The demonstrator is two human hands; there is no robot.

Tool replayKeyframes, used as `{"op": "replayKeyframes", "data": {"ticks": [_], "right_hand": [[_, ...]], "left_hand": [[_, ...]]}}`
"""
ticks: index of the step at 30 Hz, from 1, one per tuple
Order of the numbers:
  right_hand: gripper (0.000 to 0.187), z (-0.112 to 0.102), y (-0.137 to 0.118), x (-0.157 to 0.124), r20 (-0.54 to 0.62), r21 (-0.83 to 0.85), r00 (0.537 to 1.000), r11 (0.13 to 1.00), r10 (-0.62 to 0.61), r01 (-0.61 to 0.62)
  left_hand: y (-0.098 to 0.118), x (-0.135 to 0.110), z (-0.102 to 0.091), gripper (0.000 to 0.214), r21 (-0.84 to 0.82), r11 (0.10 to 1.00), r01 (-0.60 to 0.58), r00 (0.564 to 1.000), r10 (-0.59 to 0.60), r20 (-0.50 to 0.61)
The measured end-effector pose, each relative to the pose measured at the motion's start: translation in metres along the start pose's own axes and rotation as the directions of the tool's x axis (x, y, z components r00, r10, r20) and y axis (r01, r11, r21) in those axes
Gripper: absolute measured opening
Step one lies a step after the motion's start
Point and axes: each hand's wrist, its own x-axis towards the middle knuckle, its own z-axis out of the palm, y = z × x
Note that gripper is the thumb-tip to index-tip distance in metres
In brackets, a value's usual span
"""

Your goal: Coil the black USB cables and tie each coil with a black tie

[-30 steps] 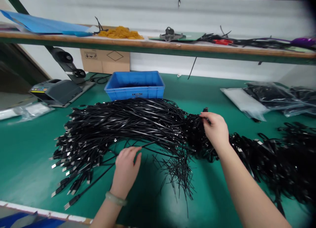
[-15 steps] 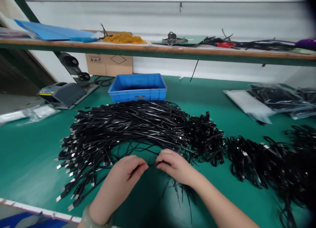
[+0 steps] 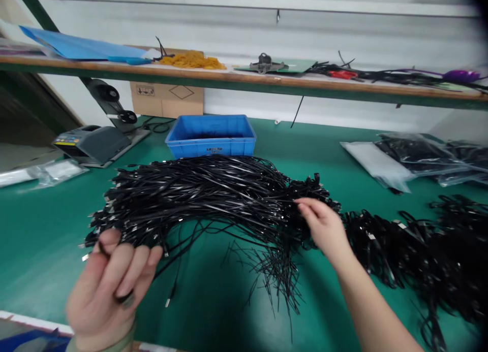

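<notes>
Black cable heap [image 3: 213,194] seemingly blocks the blue crate [image 3: 211,138].

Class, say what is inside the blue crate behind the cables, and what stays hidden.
Something dark lies in the crate; its near wall hides the rest, so what it is cannot be told.

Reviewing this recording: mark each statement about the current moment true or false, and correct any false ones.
1. The blue plastic crate stands behind the bundle of black cables. True.
2. The right hand rests on the grey benchtop machine. False: its fingers touch the bundle of black cables.
3. The orange rubber bands lie inside the blue plastic crate. False: they lie on the wooden shelf above the table.
4. Clear plastic bags with black cables inside lie to the right of the crate. True.
</notes>
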Motion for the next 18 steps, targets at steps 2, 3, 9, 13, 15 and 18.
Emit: {"op": "replayKeyframes", "data": {"ticks": [2, 3, 9, 13, 15, 18], "right_hand": [[0.019, 0.014, -0.012, -0.016, 0.336, -0.071, 0.941, 0.996, -0.028, 0.055], [0.019, 0.018, -0.021, -0.023, 0.506, -0.040, 0.860, 0.994, -0.069, 0.103], [0.020, 0.025, -0.053, -0.036, 0.652, 0.274, 0.758, 0.937, -0.015, -0.216], [0.028, 0.038, -0.040, -0.039, 0.787, 0.380, 0.617, 0.791, -0.005, -0.479], [0.035, 0.046, -0.035, -0.046, 0.869, 0.405, 0.487, 0.684, -0.084, -0.606], [0.040, 0.056, -0.033, -0.056, 0.888, 0.428, 0.452, 0.524, -0.090, -0.737]], "left_hand": [[-0.011, 0.005, 0.011, 0.029, 0.195, 0.981, -0.004, 1.000, 0.004, -0.002], [-0.019, 0.007, 0.015, 0.030, 0.379, 0.925, 0.034, 0.999, -0.042, 0.014], [-0.064, -0.006, 0.023, 0.027, 0.803, 0.466, 0.371, 0.650, -0.748, 0.134], [-0.068, -0.017, 0.022, 0.034, 0.513, 0.549, 0.660, 0.385, -0.833, 0.397], [-0.068, -0.016, 0.020, 0.037, 0.407, 0.572, 0.712, 0.401, -0.807, 0.433], [-0.072, -0.011, 0.016, 0.029, 0.427, 0.575, 0.698, 0.471, -0.818, 0.331]]}}
